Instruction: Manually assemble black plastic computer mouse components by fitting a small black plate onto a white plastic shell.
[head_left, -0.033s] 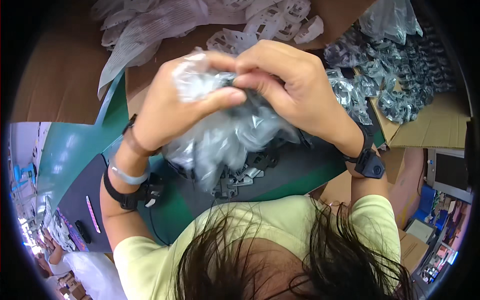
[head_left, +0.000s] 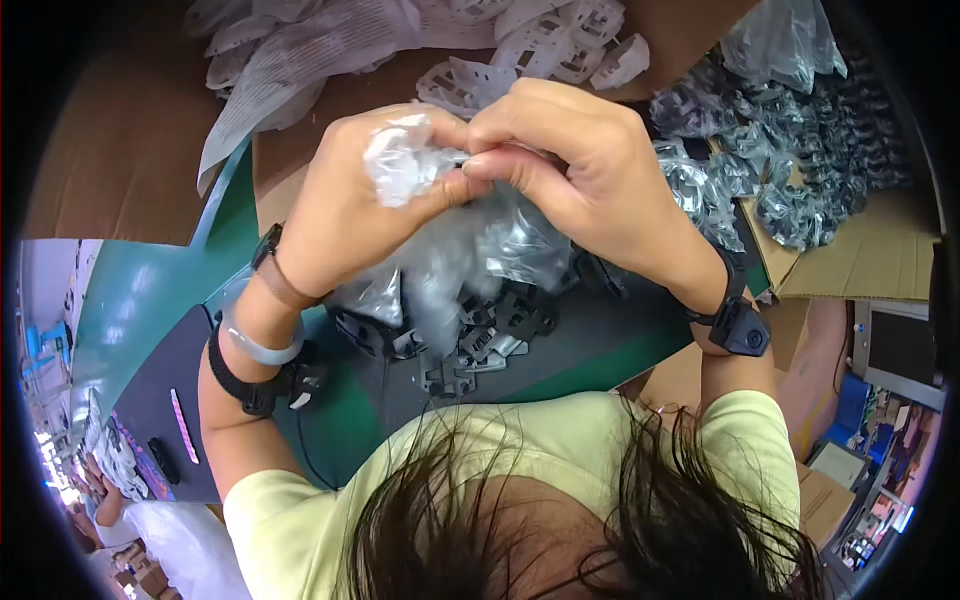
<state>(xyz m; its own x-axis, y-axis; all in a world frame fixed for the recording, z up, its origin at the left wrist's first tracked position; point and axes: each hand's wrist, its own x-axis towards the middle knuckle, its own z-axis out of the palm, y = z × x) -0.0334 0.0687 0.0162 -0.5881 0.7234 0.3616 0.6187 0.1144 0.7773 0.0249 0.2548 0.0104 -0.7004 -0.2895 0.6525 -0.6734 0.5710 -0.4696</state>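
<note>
Both my hands pinch a clear plastic bag (head_left: pixel 520 240) above the dark mat. My left hand (head_left: pixel 350 190) is closed round its bunched neck, and the crumpled end sticks out over that hand. Beside it, my right hand (head_left: pixel 590 150) pinches the twisted plastic between thumb and bent forefinger; the fingertips of the two hands nearly meet. The body of the bag hangs below, blurred in part, and what it holds cannot be made out. Under it on the mat lies a heap of small dark and silvery metal parts (head_left: pixel 490 345).
White perforated plastic pieces (head_left: pixel 560 45) and a printed sheet (head_left: pixel 300 70) lie in a cardboard box at the back. Several bagged dark parts (head_left: pixel 800 170) fill a carton (head_left: pixel 860 255) at the right. A black cable (head_left: pixel 310 450) runs near my left arm.
The hanging part of the bag has swung and drawn up, so more of the metal parts show. The bunched end over my left hand has shifted slightly. My hands stay almost in place.
</note>
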